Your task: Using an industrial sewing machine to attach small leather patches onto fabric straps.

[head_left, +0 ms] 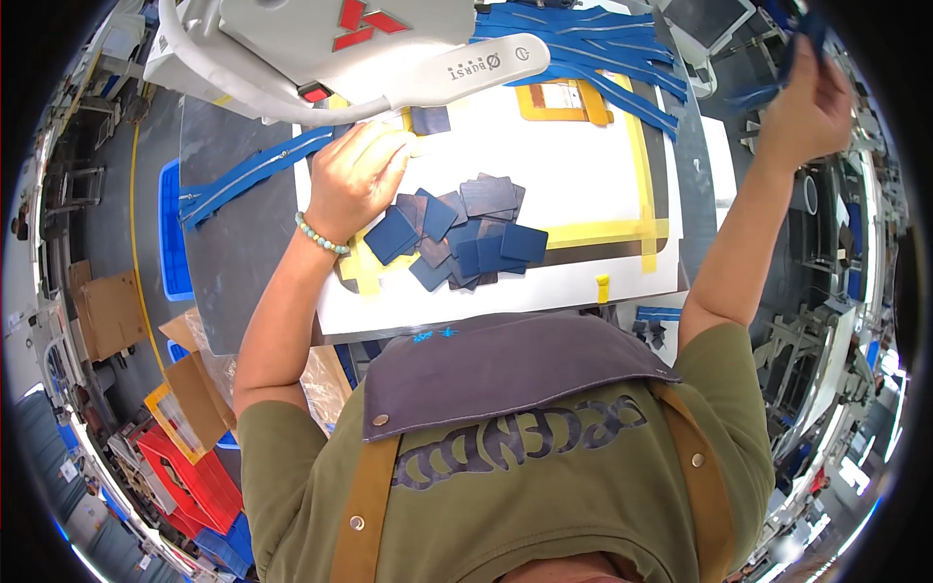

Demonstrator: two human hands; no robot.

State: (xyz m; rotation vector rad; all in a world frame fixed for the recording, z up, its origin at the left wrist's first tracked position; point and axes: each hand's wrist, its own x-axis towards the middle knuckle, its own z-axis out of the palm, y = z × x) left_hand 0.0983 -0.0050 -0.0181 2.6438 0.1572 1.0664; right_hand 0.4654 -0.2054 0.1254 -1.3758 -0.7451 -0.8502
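Observation:
My left hand, wearing a beaded bracelet, is closed in a pinch at the left of the lit white work surface. What its fingertips hold, if anything, cannot be made out. A blue zipper runs from the left up to behind that hand. Just right of its fingers lies a dark blue square piece. My right hand is raised off the table at the far right, closed on a dark blue strip blurred by motion. Between my arms lies a loose pile of dark blue square patches.
A pale machine head with a white lamp arm overhangs the table. Several blue zippers lie at the back right, near an orange-framed piece. A blue bin, red crate and cardboard stand left.

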